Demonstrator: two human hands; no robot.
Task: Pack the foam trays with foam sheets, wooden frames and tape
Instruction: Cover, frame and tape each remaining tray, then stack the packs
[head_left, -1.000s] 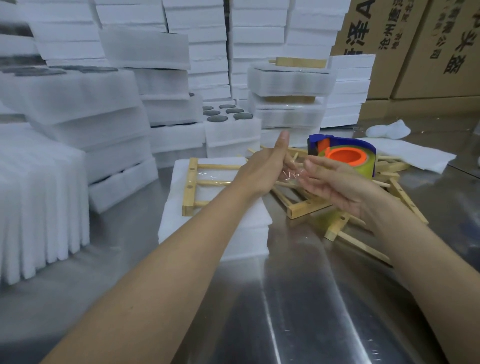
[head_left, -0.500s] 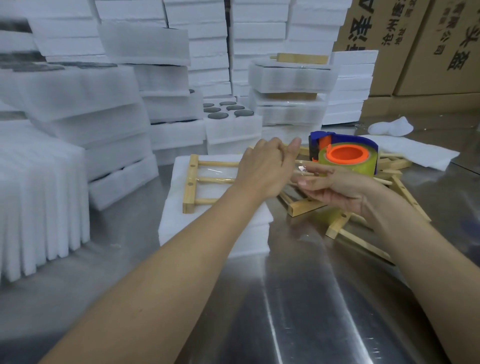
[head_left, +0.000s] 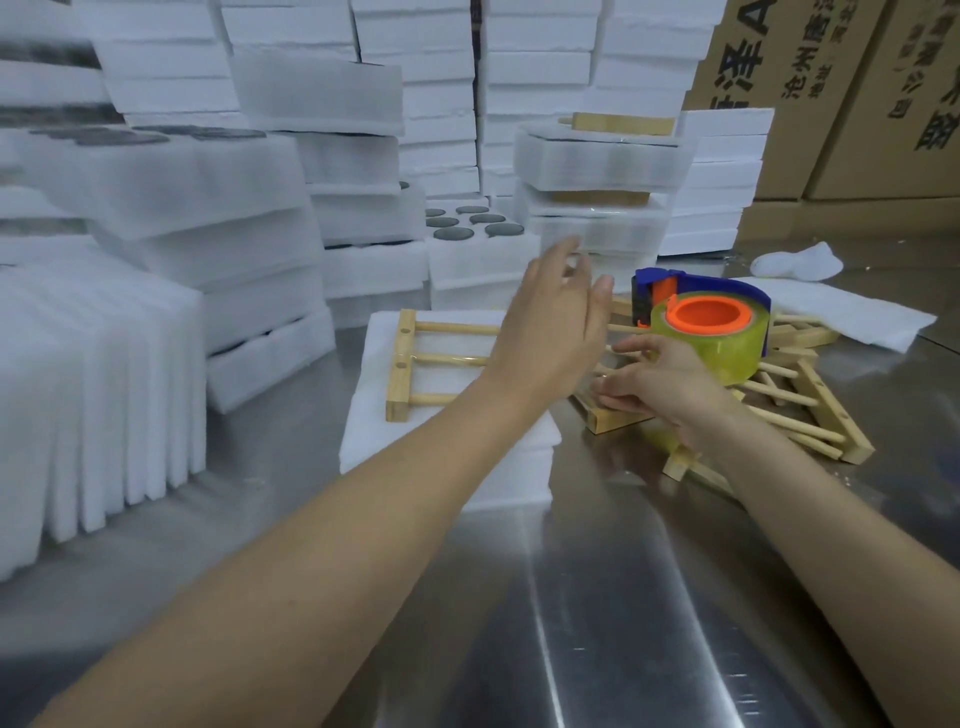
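Observation:
A white foam tray (head_left: 374, 431) lies on the steel table with a wooden frame (head_left: 410, 364) flat on top of it. My left hand (head_left: 550, 327) hovers above the frame's right end, fingers straight and apart, holding nothing. My right hand (head_left: 660, 384) is lower, just right of the tray, fingers loosely extended over a heap of wooden frames (head_left: 800, 405). A tape dispenser (head_left: 701, 317) with a blue body, orange core and yellowish clear roll sits on that heap, right behind my right hand.
Stacks of white foam trays (head_left: 208, 208) crowd the left and back. Foam sheets (head_left: 88, 405) stand on edge at the left. Two packed trays (head_left: 597, 156) are stacked behind. Cardboard boxes (head_left: 831, 93) fill the back right. A loose foam sheet (head_left: 852, 312) lies at the right.
My left hand has lifted off the frame and opened, rising toward the back. My right hand has dropped lower toward the heap of frames, its fingers spread.

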